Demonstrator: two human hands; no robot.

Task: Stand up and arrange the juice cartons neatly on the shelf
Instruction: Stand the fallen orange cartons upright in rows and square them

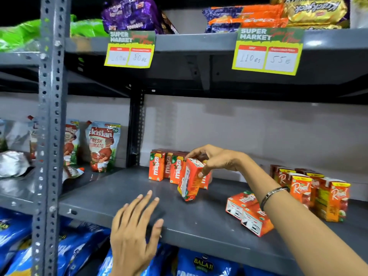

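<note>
Two hands work the grey metal shelf (199, 226). Nearest, the left hand (135, 232) lies flat on the shelf's front edge, fingers spread and holding nothing — likely a brace while the other arm reaches in. Beyond it, to the right, two Maaza cartons (249, 213) lie on their sides just under the right forearm, touching each other and not yet stood up. Further in, the right hand (215, 159) pinches the top of a tilted Maaza carton (190, 181), thumb and fingertips closed on its upper end so that it pivots on its lower corner, apparently being tipped upright to join the row. Right behind it stands that row of upright Maaza cartons (165, 166), packed close near the back wall. Off to the right, well apart, a cluster of Real juice cartons (318, 192) stands upright. By my reckoning the task is partly done, with the lying pair to follow.
</note>
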